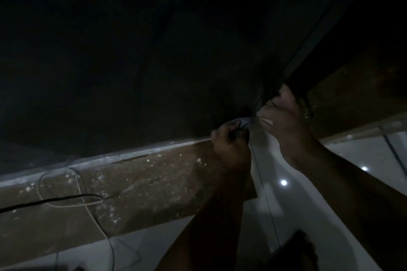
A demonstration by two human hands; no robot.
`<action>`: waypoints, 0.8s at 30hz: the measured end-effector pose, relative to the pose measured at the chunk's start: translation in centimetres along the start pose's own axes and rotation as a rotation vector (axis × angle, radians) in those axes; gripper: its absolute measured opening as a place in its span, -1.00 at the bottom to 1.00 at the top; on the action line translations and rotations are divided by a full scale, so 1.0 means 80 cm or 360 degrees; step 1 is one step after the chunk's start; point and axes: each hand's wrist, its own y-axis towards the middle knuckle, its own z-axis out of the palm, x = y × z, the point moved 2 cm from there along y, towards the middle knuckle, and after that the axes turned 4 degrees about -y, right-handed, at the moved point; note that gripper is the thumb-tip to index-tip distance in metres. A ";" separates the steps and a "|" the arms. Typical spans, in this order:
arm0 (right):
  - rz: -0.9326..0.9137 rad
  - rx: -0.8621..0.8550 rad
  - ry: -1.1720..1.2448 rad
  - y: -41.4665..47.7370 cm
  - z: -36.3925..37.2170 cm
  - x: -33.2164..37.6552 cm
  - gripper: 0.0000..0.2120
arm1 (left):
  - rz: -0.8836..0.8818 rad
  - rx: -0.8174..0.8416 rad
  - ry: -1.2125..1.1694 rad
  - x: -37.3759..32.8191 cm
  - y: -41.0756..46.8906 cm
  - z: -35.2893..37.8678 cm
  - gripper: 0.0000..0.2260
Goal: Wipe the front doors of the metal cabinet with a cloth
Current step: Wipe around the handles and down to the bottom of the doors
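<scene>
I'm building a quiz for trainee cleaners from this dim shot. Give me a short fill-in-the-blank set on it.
1. The cloth is bunched in the ___ hand.
2. The ledge below the cabinet is speckled and ___ in colour.
3. The cable running in from the left edge is ___; the looped cable is white.
Missing words: left; brown; black.

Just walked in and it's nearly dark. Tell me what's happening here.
A person's left hand grips a bluish cloth at the lower corner of the dark cabinet front. The right hand is close beside it at a vertical edge; its grip is too dim to tell. Loose cables lie on the brown ledge below.
</scene>
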 end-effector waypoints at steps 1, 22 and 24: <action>0.0005 0.0049 -0.0033 0.000 -0.005 0.000 -0.47 | 0.0085 0.0064 0.0105 0.003 0.003 0.007 -0.81; 0.0098 -0.0324 -0.0168 -0.011 0.040 -0.004 -0.25 | -0.0194 -0.0700 -0.0135 0.083 0.089 -0.228 -0.81; 0.0094 -0.0419 -0.0201 -0.020 0.062 -0.006 -0.08 | -0.0133 -0.0817 -0.0201 0.080 0.098 -0.261 -0.76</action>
